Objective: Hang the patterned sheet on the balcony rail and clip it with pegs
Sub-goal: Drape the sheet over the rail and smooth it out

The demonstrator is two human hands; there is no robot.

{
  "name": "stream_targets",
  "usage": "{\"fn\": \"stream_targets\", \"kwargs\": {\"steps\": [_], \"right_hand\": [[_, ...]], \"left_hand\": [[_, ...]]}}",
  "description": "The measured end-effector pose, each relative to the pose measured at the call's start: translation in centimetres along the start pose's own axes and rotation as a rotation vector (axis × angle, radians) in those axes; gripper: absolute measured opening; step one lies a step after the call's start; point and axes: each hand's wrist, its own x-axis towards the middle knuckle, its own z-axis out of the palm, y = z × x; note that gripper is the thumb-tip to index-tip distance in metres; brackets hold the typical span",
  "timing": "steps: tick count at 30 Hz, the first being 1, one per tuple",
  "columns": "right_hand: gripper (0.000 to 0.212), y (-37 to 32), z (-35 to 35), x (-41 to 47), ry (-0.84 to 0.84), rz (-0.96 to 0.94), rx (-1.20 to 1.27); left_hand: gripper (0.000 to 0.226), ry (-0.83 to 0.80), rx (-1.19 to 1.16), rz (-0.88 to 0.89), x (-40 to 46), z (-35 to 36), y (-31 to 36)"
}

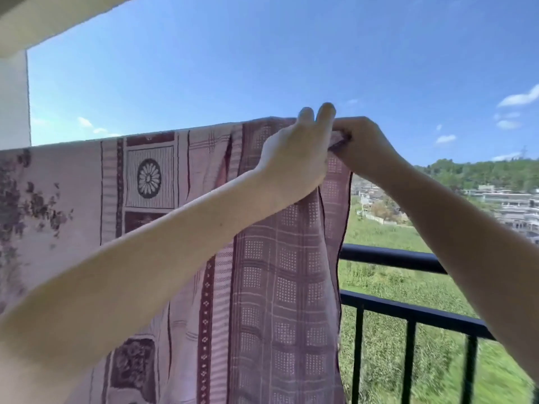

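Item 1, far left: white wall post [14,97] and overhang, with sky behind.

Item 2, left to centre: patterned sheet [151,182], pink and maroon with a daisy medallion, floral patches and dotted checks. It hung from a high line or rod that I could not see under the cloth. Its top edge ran across the view, left to right and rising slightly. The body dropped straight down past the bottom of the view, and its right-hand edge fell free.

Item 3, centre: my left hand [294,161], on the near face of the sheet just under the top edge. Two fingers stood up straight above the edge. Whether the thumb pinched cloth I could not tell.

Item 4, right of centre: my right hand [364,144], touching the left one, fingers curled round a bunched bit of the sheet's top right corner. No peg showed in either hand.

Item 5, right: black balcony railing [408,262], well below the hands, with field, buildings and wooded hill beyond.

Relation of note: the corner to be clipped lay directly between the two hands, on the top edge and at its right end. The right hand was the nearer. I judged a peg would have to go on there, across the edge.
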Motion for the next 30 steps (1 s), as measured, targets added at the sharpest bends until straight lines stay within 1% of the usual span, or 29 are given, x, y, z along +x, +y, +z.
{"fn": "stream_targets", "kwargs": {"steps": [2,6,7,9,11,12,13,14,15,16,17,18,19,21,22,23,24,25,27,29,30], "right_hand": [[0.03,0.0,-0.1,0.1,0.026,-0.005,-0.071],[0.017,1.3,-0.3,-0.3,0.057,0.066,-0.056],[0.015,1.7,-0.4,-0.3,0.044,0.079,-0.05],[0.014,1.8,-0.9,0.2,0.053,0.112,-0.003],[0.019,1.5,-1.6,0.9,0.144,0.174,0.121],[0.025,1.3,-2.1,1.2,0.181,0.232,0.227],[0.026,1.3,-2.5,1.4,0.18,0.296,0.331],[0.027,1.6,-3.1,1.5,0.142,0.332,0.361],[0.03,2.0,-3.5,1.5,0.069,0.34,0.344],[0.031,2.1,-4.0,1.3,-0.045,0.35,0.294],[0.025,2.5,-4.5,1.2,-0.163,0.36,0.217],[0.014,2.7,-5.0,1.0,-0.256,0.397,0.17],[0.008,2.8,-5.7,0.9,-0.311,0.438,0.15],[0.013,2.4,-7.0,0.9,-0.368,0.482,0.121],[0.016,1.8,-7.3,1.1,-0.369,0.484,0.085],[0.021,1.0,-7.4,1.5,-0.339,0.469,0.044],[0.028,0.1,-7.0,2.0,-0.276,0.439,0.007],[0.035,-1.1,-6.3,2.4,-0.198,0.392,-0.02],[0.041,-3.7,-4.2,3.4,-0.045,0.267,-0.11],[0.042,-6.4,-1.6,4.1,0.015,0.158,-0.241],[0.042,-7.6,-0.4,4.4,0.003,0.134,-0.274]], "left_hand": [[0.032,0.009,-0.086,-0.087,-2.0,0.5,-0.4],[0.008,-0.159,-0.346,-0.191,-4.1,0.7,-1.3],[0.01,-0.163,-0.429,-0.198,-3.8,0.4,-1.4],[0.015,-0.091,-0.524,-0.188,-2.2,-0.5,-0.9],[0.015,0.032,-0.589,-0.169,0.2,-0.8,0.7],[0.015,0.058,-0.616,-0.158,1.2,-0.7,1.6],[0.014,0.03,-0.633,-0.139,1.9,-0.3,2.6],[0.012,-0.052,-0.636,-0.11,2.1,0.4,3.4],[0.013,-0.152,-0.629,-0.079,1.8,0.9,3.8],[0.017,-0.226,-0.619,-0.048,1.2,1.4,3.8],[0.019,-0.247,-0.629,-0.026,0.2,1.5,3.3],[0.019,-0.213,-0.656,-0.008,-0.9,1.4,2.3],[0.018,-0.145,-0.671,0.01,-1.8,1.1,1.0],[0.018,0.041,-0.604,0.025,-3.0,0.1,-2.5],[0.021,0.136,-0.544,-0.004,-3.1,-0.3,-4.5],[0.023,0.206,-0.483,-0.06,-2.9,-0.7,-6.5],[0.026,0.238,-0.422,-0.123,-2.6,-1.0,-8.6],[0.029,0.215,-0.363,-0.18,-2.3,-1.2,-10.5],[0.03,0.06,-0.262,-0.237,-1.9,-1.1,-14.3],[0.031,-0.089,-0.212,-0.232,-2.0,-0.5,-17.6],[0.032,-0.128,-0.192,-0.225,-2.2,-0.3,-18.9]]}}
